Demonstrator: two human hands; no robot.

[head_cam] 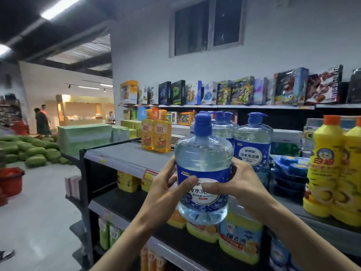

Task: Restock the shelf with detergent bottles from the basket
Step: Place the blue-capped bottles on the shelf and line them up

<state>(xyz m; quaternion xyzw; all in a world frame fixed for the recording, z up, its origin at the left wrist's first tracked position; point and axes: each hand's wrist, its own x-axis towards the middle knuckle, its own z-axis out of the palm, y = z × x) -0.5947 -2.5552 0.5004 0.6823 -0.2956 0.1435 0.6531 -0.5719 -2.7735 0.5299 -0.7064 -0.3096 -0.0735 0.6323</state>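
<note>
I hold a clear detergent bottle (203, 153) with a blue pump cap and a blue label in front of the top shelf (125, 153). My left hand (166, 184) grips its left side, thumb across the label. My right hand (238, 182) grips its right side, thumb on the label too. Several matching blue-capped bottles (253, 145) stand on the shelf just behind it. The basket is out of view.
Two orange bottles (156, 132) stand at the shelf's back left, yellow bottles (336, 169) at the right. Lower shelves hold yellow and blue refill packs (240, 241). Boxed toys (242, 90) line the wall shelf. A red bucket (10, 180) and watermelons (29, 151) lie on the floor left.
</note>
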